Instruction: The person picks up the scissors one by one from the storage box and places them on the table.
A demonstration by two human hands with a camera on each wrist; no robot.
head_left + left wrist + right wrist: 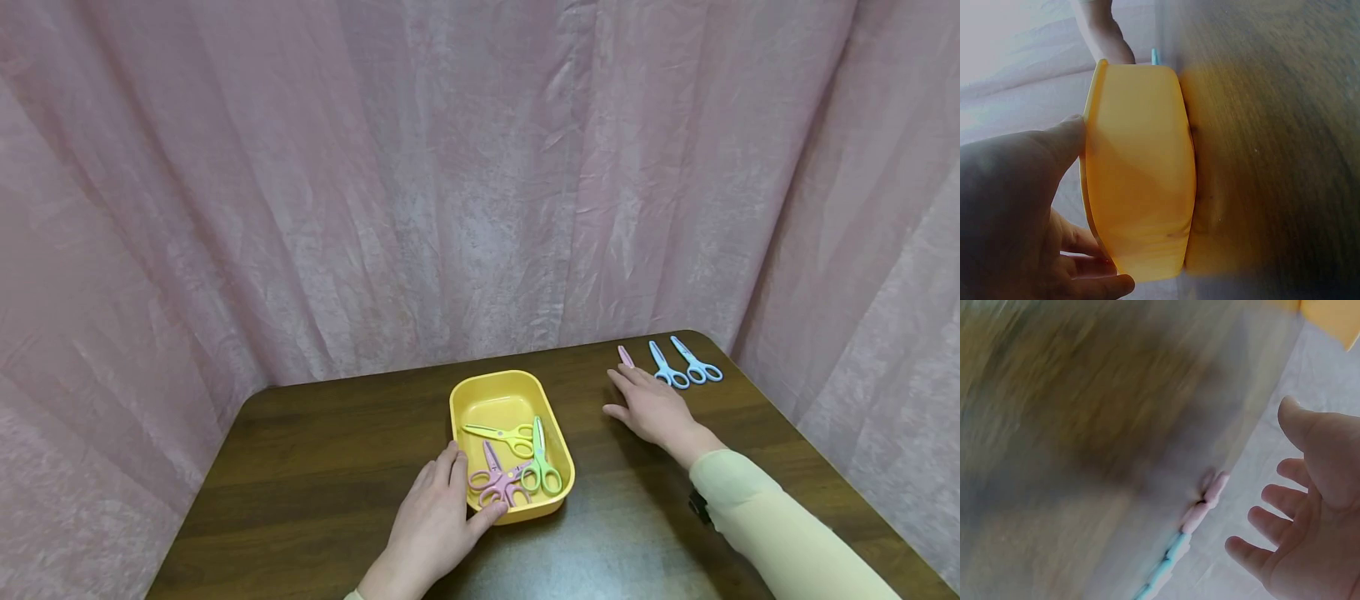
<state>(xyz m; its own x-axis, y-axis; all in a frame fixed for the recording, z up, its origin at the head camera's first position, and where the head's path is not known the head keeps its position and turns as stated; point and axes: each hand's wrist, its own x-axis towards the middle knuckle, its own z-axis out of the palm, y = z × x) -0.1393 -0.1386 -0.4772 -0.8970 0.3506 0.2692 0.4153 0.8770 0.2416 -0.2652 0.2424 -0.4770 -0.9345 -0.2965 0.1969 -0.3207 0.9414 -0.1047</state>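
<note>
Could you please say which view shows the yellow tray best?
Head view, showing the yellow tray nearly whole, inside included. The left wrist view shows an outer side; the right wrist view, a cropped part.

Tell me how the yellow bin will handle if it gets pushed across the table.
The yellow bin is probably stiff, since its walls and rim hold a clean, smooth shape. It seems more apt to slide than tip, being low and flat-based on the table. The green scissors inside would likely shift, as they lie loose across the yellow pair.
</note>
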